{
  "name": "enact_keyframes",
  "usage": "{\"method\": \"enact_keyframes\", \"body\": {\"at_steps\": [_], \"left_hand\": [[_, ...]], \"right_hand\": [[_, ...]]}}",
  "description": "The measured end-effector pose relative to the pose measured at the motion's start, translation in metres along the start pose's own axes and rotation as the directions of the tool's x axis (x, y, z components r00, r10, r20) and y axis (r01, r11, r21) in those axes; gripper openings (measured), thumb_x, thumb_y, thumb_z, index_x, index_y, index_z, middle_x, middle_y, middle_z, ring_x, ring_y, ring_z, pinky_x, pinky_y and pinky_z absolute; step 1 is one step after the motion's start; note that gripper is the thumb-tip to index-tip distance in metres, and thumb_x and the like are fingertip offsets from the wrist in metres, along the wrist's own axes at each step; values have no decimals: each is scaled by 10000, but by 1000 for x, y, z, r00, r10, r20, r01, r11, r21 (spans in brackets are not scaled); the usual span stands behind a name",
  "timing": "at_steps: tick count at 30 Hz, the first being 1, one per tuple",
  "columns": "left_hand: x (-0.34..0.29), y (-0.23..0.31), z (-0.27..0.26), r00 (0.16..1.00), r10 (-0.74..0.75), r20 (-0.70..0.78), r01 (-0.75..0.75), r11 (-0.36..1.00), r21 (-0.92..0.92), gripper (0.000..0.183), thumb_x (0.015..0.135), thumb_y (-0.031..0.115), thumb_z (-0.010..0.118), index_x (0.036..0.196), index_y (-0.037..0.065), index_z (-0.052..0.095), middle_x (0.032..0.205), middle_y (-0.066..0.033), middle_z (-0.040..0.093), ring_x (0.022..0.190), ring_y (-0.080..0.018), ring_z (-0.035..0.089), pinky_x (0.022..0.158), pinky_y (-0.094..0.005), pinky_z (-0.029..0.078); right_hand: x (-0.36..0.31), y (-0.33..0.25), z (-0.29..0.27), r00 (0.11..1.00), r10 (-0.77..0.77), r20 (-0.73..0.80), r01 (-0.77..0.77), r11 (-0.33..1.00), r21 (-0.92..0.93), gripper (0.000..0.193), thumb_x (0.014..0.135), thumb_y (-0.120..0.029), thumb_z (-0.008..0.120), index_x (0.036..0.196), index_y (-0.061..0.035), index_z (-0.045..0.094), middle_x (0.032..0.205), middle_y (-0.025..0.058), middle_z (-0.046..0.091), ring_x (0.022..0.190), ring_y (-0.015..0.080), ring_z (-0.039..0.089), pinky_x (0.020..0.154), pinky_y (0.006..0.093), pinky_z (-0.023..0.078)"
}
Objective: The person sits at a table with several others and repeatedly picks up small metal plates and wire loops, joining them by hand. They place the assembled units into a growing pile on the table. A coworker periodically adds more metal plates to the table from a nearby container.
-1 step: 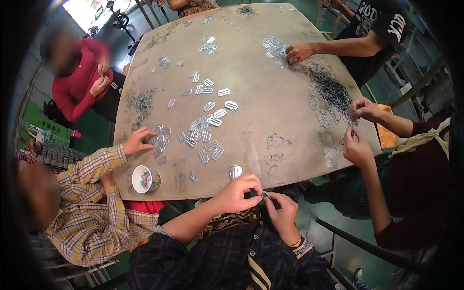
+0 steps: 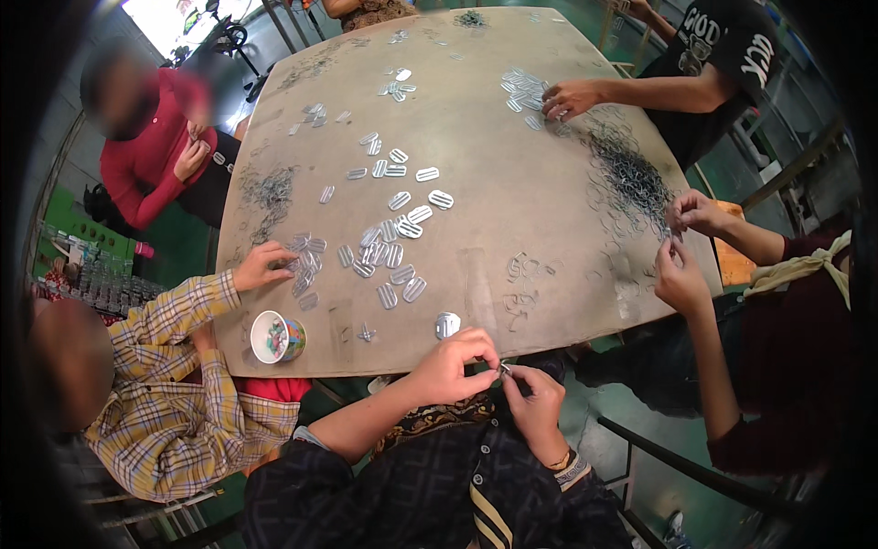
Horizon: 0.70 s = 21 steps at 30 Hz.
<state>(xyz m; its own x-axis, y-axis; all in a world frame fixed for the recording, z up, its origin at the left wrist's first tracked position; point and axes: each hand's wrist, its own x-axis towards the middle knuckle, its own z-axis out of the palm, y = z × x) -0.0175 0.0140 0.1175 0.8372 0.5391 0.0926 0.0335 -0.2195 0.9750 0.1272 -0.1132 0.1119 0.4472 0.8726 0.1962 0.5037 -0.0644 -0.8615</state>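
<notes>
Down at the lower centre of the frame, here come together the left hand [image 2: 453, 362] and the right hand [image 2: 538, 403], fingers [image 2: 471, 338] of both pinched narrow on a small metal piece [image 2: 504, 368] at the lower edge of the bench [image 2: 558, 201], its shape too small to make out! Just above the left hand, buckles [image 2: 447, 324]; plenty more spread across the middle. Lower left, a cup [image 2: 294, 339] with coloured bits [image 2: 273, 337] inside, and above it a co-worker's hand [image 2: 261, 267] at another heap of buckles. Far right, dark wire bits [image 2: 631, 174] piled thick.
</notes>
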Motion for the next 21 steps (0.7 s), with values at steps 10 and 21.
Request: {"method": "enact_keyframes", "body": {"at_steps": [10,21], "left_hand": [[0,0,9,986,118,-114,-113,993,45,126,775,35,707,870,26,625,914,-90,591,872,-259,565,787,-357,454],[12,-81,-73,787,-86,-611,472,721,507,752,808,440,734,1375,25,466,1383,-230,480,1320,-401,410,1100,-487,312]], "right_hand": [[4,5,1,999,-32,22,32,999,11,127,742,0,764,848,4,695,768,134,688,689,284,665,632,334,504],[-3,13,-5,996,-85,32,83,995,51,104,742,11,758,826,15,696,771,134,696,679,276,660,630,332,501]]}}
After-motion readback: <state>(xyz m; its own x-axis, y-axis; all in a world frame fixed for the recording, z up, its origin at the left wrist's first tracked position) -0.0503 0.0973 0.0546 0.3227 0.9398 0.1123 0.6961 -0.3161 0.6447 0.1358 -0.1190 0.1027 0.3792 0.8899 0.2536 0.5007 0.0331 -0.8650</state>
